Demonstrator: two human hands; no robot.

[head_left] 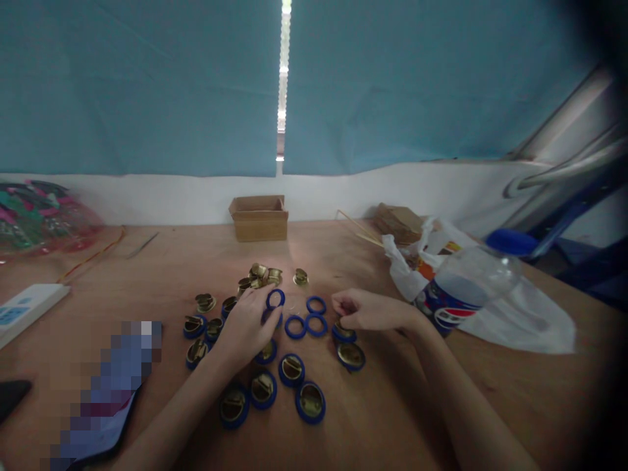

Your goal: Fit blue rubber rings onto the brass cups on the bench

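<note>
A blue sheet (pixel 417 85) is hanging behind the wooden table (pixel 392 418), where a box (pixel 261 227) is standing. My right hand (pixel 354 309) is lying curled by a badge (pixel 350 356), contents hidden; my left hand (pixel 249 326) is parting thumb and finger about a mid-table ring (pixel 269 302), grip unclear. Lifting rings singly, by the rim, is seeming wisest.

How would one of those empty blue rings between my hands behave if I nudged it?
The blue ring would probably slide, not roll, since it lies flat on the table. It's likely light, being a thin open band, and perhaps stiff, given its round outline.
</note>
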